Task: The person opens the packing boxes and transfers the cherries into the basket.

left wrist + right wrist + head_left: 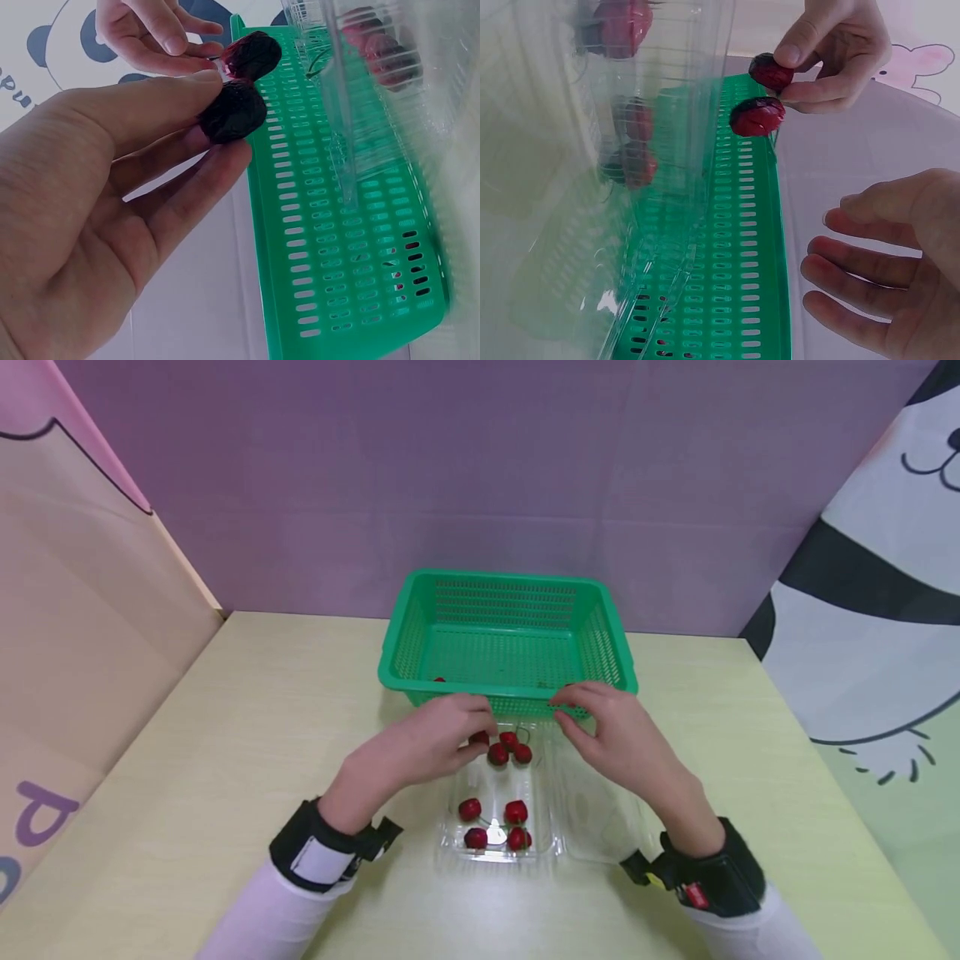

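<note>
My left hand (431, 739) pinches a dark red cherry (232, 112) between thumb and fingertips, over the far left part of a clear plastic clamshell box (487, 781). Close by this cherry is another cherry (757, 116), seen in both wrist views. More cherries lie in the box: a far group (498, 754) and a near group, including one cherry (516, 812) with a stem. My right hand (618, 735) hovers by the front rim of a green basket (506, 575), its fingers apart and holding nothing in the right wrist view (885, 262).
Behind the box stands the basket, with a bit of red (438, 679) showing inside near its front wall. The clear lid (596, 810) lies folded out to the right on the pale wooden table (225, 760). A purple cloth (375, 460) hangs behind.
</note>
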Demonstrator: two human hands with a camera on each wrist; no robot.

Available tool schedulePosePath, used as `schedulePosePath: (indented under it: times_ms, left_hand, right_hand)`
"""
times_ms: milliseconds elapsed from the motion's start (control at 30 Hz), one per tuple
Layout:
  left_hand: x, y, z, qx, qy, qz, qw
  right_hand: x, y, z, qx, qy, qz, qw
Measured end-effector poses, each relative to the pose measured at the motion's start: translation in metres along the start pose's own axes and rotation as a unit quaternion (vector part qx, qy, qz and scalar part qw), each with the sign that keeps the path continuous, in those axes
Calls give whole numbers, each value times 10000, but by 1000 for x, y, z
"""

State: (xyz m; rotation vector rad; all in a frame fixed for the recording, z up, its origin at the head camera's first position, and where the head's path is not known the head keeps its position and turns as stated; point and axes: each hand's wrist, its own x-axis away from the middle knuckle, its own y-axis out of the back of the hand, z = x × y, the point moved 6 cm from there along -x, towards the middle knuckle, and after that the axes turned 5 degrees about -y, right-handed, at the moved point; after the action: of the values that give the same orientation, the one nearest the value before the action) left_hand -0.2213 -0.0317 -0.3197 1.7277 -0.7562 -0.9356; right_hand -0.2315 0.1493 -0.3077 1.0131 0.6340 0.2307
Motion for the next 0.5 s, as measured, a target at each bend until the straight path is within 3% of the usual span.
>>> schedulePosePath:
  times_ms: [333,500]
  left_hand:
    - [1,7,3,-136,-68,-476,9988]
    - [2,11,6,-104,-52,-876,9961]
  right_hand:
    - [1,-1,5,8,103,47,9999]
    - [1,-2,8,14,132,127,9998]
